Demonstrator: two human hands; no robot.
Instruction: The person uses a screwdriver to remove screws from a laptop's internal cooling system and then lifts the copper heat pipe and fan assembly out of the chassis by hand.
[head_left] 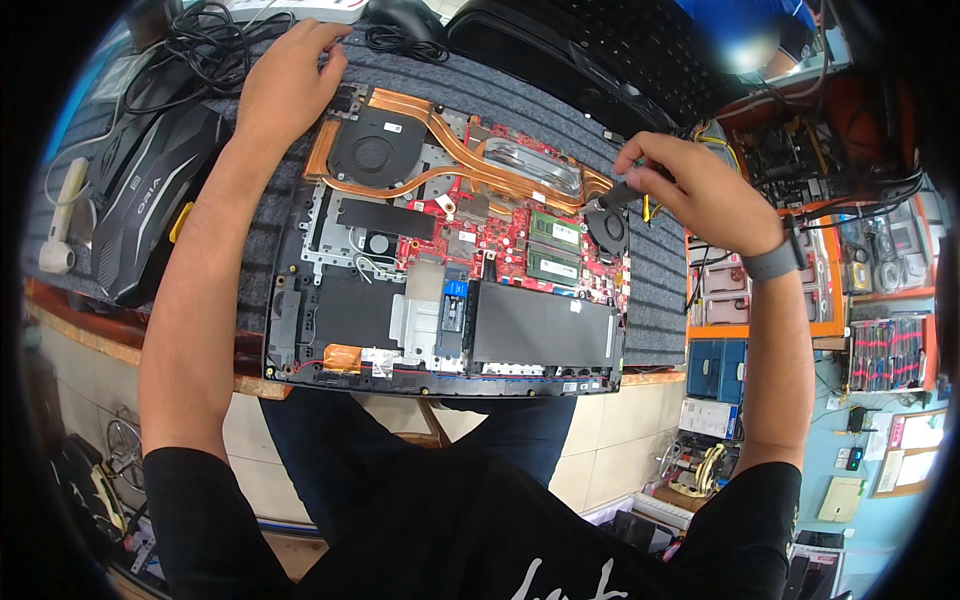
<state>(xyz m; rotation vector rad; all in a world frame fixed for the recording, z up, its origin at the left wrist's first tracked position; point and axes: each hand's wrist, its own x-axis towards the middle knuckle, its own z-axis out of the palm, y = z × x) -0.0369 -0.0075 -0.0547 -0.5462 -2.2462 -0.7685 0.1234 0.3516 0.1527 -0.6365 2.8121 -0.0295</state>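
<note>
An opened laptop (395, 310) lies on the mat in front of me, its red circuit board (500, 240) exposed. Copper heat pipes (455, 145) run between a large left fan (375, 150) and a smaller right fan (607, 232). My right hand (690, 185) is closed around a dark-handled tool (618, 195). It slants down to the pipes' right end by the small fan; its working tip is too small to tell. Past the laptop's far left corner, my left hand (295, 75) has its fingers loosely stretched out and holds nothing visible. Two green memory modules (555, 232) and a black battery (545, 325) show too.
A black keyboard (630, 50) and a mouse (405, 25) with coiled cable stand beyond the laptop. At the left are a dark box (160, 200) and black cables (205, 50). Orange-edged shelving (835, 275) stands at the right. The grey ridged mat (655, 290) covers the table.
</note>
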